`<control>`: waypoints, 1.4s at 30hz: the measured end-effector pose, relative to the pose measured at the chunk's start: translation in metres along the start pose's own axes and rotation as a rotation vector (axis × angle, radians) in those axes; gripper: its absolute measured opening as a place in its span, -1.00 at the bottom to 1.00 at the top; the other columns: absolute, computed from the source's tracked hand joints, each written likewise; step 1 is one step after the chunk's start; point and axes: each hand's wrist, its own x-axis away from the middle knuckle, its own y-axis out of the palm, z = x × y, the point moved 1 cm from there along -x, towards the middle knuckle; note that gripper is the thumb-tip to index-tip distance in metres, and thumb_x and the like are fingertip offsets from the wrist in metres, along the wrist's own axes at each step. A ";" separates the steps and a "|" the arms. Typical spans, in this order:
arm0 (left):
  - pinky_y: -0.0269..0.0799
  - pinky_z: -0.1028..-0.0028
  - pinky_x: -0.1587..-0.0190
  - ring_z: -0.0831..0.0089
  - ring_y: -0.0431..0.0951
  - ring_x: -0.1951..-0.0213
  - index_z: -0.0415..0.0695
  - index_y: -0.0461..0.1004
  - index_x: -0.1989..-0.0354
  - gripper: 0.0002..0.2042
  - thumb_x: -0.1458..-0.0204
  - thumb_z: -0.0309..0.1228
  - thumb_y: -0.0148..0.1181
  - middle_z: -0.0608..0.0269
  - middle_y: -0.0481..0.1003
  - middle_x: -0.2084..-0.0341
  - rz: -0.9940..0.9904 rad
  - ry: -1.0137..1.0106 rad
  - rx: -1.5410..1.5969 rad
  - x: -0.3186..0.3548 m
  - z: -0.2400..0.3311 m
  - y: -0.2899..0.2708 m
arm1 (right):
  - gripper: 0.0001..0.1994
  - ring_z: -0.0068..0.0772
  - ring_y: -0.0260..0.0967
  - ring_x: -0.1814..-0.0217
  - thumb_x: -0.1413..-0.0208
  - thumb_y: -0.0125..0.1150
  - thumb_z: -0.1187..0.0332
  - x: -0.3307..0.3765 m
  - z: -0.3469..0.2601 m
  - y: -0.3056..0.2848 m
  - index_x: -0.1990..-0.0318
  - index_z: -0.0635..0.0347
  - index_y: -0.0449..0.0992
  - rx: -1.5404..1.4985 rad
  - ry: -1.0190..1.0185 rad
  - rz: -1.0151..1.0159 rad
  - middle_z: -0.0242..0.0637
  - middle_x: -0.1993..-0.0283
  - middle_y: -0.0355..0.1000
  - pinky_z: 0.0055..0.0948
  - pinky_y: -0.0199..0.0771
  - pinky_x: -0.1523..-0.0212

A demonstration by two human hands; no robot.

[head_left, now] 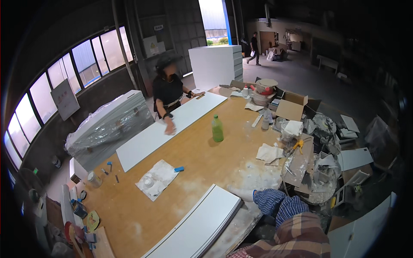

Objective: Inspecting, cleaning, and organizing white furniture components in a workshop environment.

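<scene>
white at six o'clock: panels (pixel 195 222), beside right hand (pixel 240 193) at five; cannot tell its grip, nor see left hand; might scuff if dragged through powder (pixel 259 175) on the table (pixel 195 157).

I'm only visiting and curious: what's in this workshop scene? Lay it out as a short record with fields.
Surface: broad tan tabletop, white-dusted in places
Hands: one white-gloved hand, likely the right, by the end of long white flat panels; contact unclear; other hand not visible
Co-worker: person in a black shirt, beside a long white rectangular board
Mid-table: upright translucent green bottle
Nearby: rumpled white sheet, small blue block
Right side: open brown cardboard box
</scene>
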 end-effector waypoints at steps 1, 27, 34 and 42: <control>0.41 0.12 -0.23 0.10 0.43 -0.26 -0.13 0.27 -0.42 -0.34 -0.26 0.01 0.18 0.06 0.41 -0.27 -0.014 -0.019 0.024 0.002 0.000 0.004 | -0.15 -0.29 0.32 -0.38 -0.43 -0.49 -0.34 0.008 -0.015 0.006 -0.40 0.26 0.35 -0.004 -0.007 -0.014 -0.15 -0.39 0.37 -0.28 0.25 -0.40; 0.51 0.33 -0.13 0.25 0.61 -0.08 -0.30 0.43 -0.28 -0.39 -0.23 -0.05 0.27 0.08 0.61 -0.06 -1.062 0.007 -0.353 -0.200 0.183 0.293 | -0.08 -0.31 0.60 0.21 -0.23 -0.27 -0.51 0.308 0.193 0.234 -0.19 0.27 0.45 -1.279 -0.117 0.964 -0.18 0.07 0.59 -0.26 0.71 0.25; 0.33 0.28 -0.31 -0.03 0.47 -0.26 -0.38 0.30 -0.35 -0.09 -0.03 0.17 0.31 -0.27 0.48 -0.19 -0.457 0.870 -0.816 -0.124 0.209 0.325 | -0.22 -0.39 0.58 0.29 -0.33 -0.25 -0.41 0.292 0.213 0.189 -0.16 0.19 0.46 -1.248 -0.076 1.127 -0.31 0.22 0.58 -0.38 0.66 0.36; 0.25 0.28 -0.38 0.08 0.38 -0.35 -0.40 0.24 -0.39 -0.39 -0.30 -0.23 0.18 -0.17 0.36 -0.32 -0.437 0.853 -0.238 -0.063 0.103 0.218 | -0.51 -0.31 0.51 -0.05 -0.47 -0.04 0.00 0.267 0.208 0.158 -0.12 0.29 0.56 -1.247 0.027 0.779 -0.18 -0.08 0.59 -0.34 0.47 -0.16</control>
